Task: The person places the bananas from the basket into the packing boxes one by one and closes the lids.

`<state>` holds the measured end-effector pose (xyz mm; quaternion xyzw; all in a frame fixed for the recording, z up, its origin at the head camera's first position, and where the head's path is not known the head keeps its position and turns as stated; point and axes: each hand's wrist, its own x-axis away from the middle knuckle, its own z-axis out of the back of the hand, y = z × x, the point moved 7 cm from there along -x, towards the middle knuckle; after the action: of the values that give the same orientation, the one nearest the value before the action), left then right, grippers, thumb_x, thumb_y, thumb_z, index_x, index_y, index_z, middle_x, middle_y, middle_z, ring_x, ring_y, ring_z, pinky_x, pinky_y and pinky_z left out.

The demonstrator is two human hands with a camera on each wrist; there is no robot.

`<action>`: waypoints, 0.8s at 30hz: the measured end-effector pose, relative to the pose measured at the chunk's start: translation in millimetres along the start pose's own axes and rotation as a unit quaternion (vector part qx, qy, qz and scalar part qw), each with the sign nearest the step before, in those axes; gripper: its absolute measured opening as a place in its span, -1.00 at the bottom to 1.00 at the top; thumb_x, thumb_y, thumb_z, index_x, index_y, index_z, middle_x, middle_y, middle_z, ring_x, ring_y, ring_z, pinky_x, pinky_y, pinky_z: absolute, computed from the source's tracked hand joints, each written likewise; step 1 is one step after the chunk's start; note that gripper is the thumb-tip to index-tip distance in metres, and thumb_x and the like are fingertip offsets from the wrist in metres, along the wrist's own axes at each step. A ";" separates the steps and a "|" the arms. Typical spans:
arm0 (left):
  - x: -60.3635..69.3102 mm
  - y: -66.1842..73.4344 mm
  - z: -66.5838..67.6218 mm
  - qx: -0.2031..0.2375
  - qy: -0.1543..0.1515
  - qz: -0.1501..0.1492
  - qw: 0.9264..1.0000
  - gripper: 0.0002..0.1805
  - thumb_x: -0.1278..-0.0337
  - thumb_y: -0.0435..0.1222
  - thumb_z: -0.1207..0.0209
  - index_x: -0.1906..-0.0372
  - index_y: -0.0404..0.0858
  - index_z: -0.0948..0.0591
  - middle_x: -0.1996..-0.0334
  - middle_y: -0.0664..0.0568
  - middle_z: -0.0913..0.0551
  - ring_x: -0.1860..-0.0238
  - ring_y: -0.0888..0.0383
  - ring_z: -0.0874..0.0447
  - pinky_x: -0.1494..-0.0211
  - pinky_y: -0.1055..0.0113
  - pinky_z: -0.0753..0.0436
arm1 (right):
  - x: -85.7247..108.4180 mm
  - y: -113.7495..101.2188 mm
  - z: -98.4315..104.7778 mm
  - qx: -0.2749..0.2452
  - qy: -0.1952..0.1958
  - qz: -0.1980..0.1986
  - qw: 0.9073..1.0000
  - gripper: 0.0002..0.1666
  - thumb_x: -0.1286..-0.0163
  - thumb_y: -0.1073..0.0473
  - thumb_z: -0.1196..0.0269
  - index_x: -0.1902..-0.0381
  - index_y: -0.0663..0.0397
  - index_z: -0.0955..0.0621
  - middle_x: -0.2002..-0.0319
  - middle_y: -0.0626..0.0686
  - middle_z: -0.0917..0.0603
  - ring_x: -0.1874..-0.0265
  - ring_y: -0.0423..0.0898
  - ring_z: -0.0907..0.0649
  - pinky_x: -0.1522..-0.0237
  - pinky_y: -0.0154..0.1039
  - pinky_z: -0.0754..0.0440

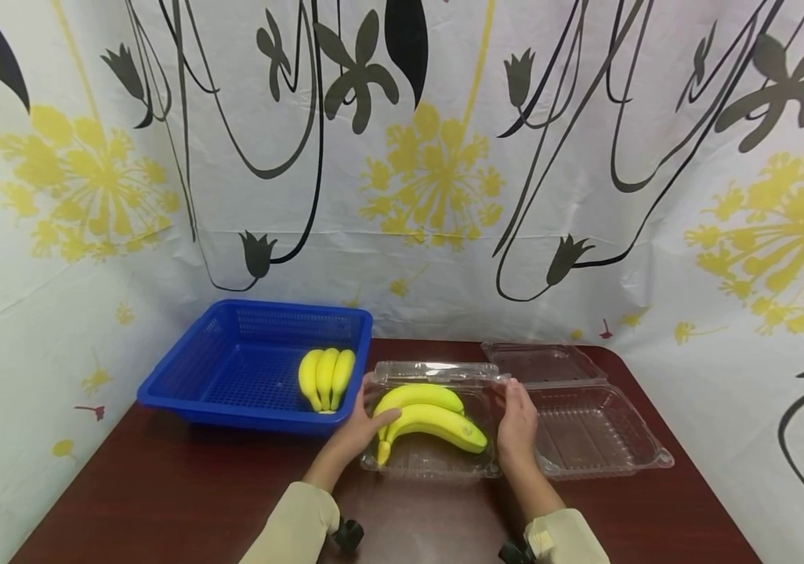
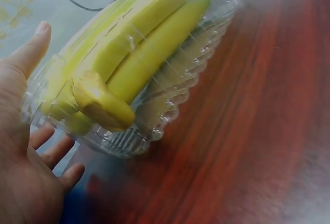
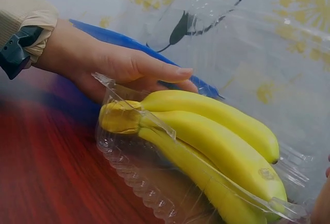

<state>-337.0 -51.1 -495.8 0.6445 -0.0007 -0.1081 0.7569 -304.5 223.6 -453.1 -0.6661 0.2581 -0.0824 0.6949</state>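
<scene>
A clear plastic clamshell box [image 1: 437,464] holds a bunch of yellow bananas [image 1: 437,423], its hinged lid [image 1: 437,371] raised at the back. At the box's left end is my left hand [image 1: 354,429], thumb extended by the rim and fingers spread outside the wall, as the left wrist view shows. My right hand [image 1: 517,419] rests along the right side with extended fingers near the hinge corner. In the right wrist view, the banana stems [image 3: 121,117] lie at the end by the left hand. The right fingertips are mostly hidden in the wrist views.
A blue plastic basket [image 1: 233,419] with another banana bunch [image 1: 327,378] stands at the left. A second clear clamshell box [image 1: 592,431] lies open at the right. All rest on a dark red table [image 1: 127,486] before a patterned cloth wall [image 1: 402,274].
</scene>
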 end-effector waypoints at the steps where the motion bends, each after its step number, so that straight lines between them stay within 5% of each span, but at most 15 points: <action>1: 2.0 0.1 0.7 -0.007 0.000 0.003 1.000 -0.03 -0.13 -0.12 -0.33 -0.51 -0.24 -0.02 -0.44 -0.24 -0.07 -0.37 -0.27 -0.15 -0.33 -0.19 -0.22 | 1.4 -0.1 1.2 0.007 0.000 -0.002 1.000 -0.47 -0.62 0.07 0.15 -0.07 0.44 -0.55 -0.07 0.33 -0.57 0.04 -0.06 -0.58 -0.12 -0.09 -0.46; 6: 14.2 0.0 4.2 -0.043 -0.005 0.007 0.999 -0.04 -0.12 -0.07 -0.33 -0.53 -0.10 -0.06 -0.49 -0.11 -0.04 -0.42 -0.23 -0.07 -0.35 -0.22 -0.17 | 7.5 -1.4 4.8 0.013 -0.015 -0.002 1.000 -0.43 -0.62 0.04 0.19 -0.04 0.42 -0.57 -0.08 0.22 -0.55 0.05 -0.27 -0.51 -0.13 -0.22 -0.39; 16: 35.9 1.2 8.8 -0.025 -0.050 -0.015 0.998 -0.02 -0.02 -0.19 -0.40 -0.52 0.02 -0.11 -0.45 -0.11 -0.15 -0.42 -0.15 -0.10 -0.34 -0.19 -0.19 | 19.9 3.3 9.2 -0.019 -0.055 -0.015 0.998 -0.34 -0.64 -0.02 0.25 -0.06 0.47 -0.56 -0.07 0.36 -0.57 -0.05 0.01 -0.54 -0.14 -0.27 -0.42; 24: 47.9 7.9 11.7 -0.021 -0.102 -0.025 0.994 0.08 0.06 -0.30 -0.43 -0.54 -0.01 -0.05 -0.45 -0.20 -0.12 -0.38 -0.22 -0.14 -0.30 -0.23 -0.22 | 27.1 7.4 12.8 -0.037 -0.070 -0.030 0.996 -0.38 -0.62 -0.01 0.15 -0.05 0.48 -0.56 -0.05 0.33 -0.58 0.01 -0.13 -0.60 -0.04 -0.40 -0.48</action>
<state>-290.6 -69.2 -492.8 0.6142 -0.0594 -0.1918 0.7632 -277.1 223.2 -467.2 -0.7027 0.1917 -0.0469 0.6836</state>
